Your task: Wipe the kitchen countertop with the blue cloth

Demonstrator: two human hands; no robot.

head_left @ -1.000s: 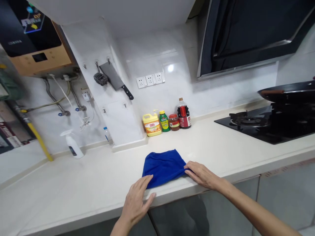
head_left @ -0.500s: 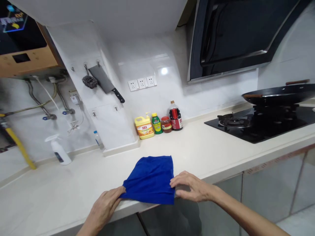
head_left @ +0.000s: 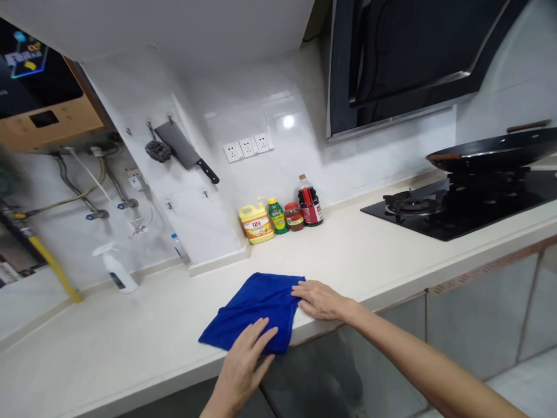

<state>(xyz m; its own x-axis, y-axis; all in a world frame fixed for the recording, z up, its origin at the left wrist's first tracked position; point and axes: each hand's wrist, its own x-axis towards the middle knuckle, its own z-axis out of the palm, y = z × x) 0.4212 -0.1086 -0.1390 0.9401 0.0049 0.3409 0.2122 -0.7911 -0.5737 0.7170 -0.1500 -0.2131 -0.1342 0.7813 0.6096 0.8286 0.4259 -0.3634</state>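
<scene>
A blue cloth [head_left: 256, 302] lies spread on the pale countertop, its near corner hanging a little over the front edge. My left hand [head_left: 246, 363] is at that near side, fingers extended and apart, with the fingertips over the cloth. Whether they press on it I cannot tell. At the cloth's right edge rests my right hand [head_left: 321, 299], fingers stretched out flat with their tips on the fabric. Small wrinkles run across the cloth's middle.
Against the wall stand a yellow detergent jug [head_left: 256, 225], a green bottle [head_left: 277, 216], a red-lidded jar [head_left: 294, 216] and a dark sauce bottle [head_left: 310, 203]. A white spray bottle [head_left: 118, 271] is at left. A cleaver [head_left: 183, 150] hangs above; a wok [head_left: 491, 152] sits on the black stove [head_left: 456, 217].
My left hand has left the cloth's left corner and moved right to its near edge. My right hand has shifted up along the right edge. The cloth now lies turned, its left corner farther left.
</scene>
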